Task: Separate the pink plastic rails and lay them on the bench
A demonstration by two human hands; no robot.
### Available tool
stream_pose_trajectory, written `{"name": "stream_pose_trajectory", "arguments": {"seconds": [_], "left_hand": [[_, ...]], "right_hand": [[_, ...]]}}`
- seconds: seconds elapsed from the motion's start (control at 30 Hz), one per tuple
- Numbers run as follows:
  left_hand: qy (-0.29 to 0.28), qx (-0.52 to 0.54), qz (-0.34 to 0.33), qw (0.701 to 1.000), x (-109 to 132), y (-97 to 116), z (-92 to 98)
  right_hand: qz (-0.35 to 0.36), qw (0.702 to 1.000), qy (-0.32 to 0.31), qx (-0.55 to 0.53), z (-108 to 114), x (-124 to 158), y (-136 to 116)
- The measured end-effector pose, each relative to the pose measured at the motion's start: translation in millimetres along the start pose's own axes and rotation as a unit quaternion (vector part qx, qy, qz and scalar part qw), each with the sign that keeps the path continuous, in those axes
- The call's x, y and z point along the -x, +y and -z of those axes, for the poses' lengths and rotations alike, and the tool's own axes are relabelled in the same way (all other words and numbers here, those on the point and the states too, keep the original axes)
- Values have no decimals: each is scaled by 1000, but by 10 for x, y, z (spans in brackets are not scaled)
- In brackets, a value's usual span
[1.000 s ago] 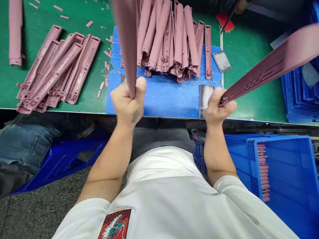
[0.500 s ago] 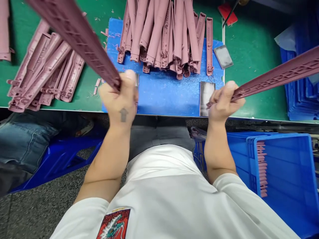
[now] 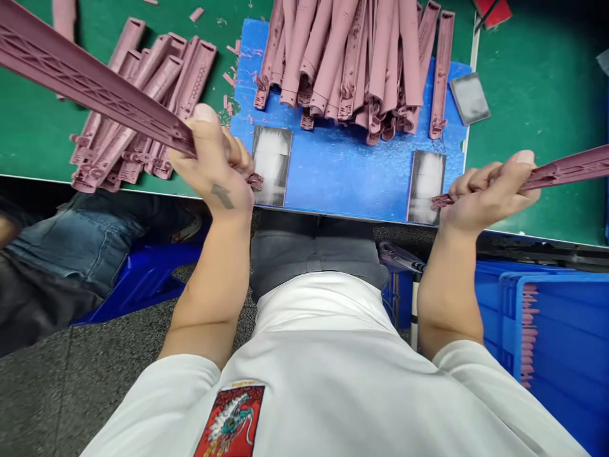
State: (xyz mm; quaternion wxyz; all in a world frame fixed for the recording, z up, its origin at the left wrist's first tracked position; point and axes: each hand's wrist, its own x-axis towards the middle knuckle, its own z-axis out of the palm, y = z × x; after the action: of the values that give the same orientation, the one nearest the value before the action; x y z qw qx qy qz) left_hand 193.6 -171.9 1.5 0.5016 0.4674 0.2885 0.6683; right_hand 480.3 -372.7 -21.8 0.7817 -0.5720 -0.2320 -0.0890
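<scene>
the left hand (image 3: 212, 158) is clenching one pink strip (image 3: 95, 89) near its end, the right hand (image 3: 492, 190) a second strip (image 3: 571, 167); both are slanting outward above the table (image 3: 537, 95), so a loose hold could be letting them twist, a low sweep hitting the left pile (image 3: 194, 87); a heap (image 3: 335, 60) is crowding the blue sheet (image 3: 345, 178), a grey block (image 3: 469, 98) is lying across its right edge

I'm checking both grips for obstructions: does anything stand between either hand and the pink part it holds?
Nothing visible does. The left hand is closed around one long pink part, and the right hand around a second pink part; the insides of both grips are hidden.
</scene>
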Motion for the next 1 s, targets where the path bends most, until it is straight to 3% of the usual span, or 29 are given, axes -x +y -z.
{"name": "stream_pose_trajectory", "arguments": {"seconds": [0.13, 0.23, 0.37, 0.47, 0.6, 0.7, 0.83, 0.93, 1.0], "left_hand": [[-20, 0, 16, 1000, -61, -80, -2], [17, 11, -26, 999, -80, -116, -11], [-24, -11, 28, 999, -76, -116, 4], [32, 12, -15, 999, -50, -112, -4], [7, -12, 27, 1000, 10, -47, -38], [42, -32, 9, 999, 28, 17, -53], [-3, -76, 66, 995, 14, 61, -13], [-8, -69, 17, 997, -10, 73, 29], [-30, -76, 28, 996, -19, 87, 37]], "right_hand": [[-15, 999, -29, 37, 23, 4, -27], [-8, 998, -3, 57, 63, 7, -32], [-33, 997, -10, 63, 80, 0, -25], [1, 999, -5, 33, 63, -18, -26], [-24, 997, -36, 57, 77, -30, -39], [-7, 999, -13, 40, 97, -36, -42], [-26, 999, -3, 18, 98, -21, -77], [-27, 999, 22, 0, 85, -4, -121], [-44, 999, 21, 8, 74, 7, -140]]}}
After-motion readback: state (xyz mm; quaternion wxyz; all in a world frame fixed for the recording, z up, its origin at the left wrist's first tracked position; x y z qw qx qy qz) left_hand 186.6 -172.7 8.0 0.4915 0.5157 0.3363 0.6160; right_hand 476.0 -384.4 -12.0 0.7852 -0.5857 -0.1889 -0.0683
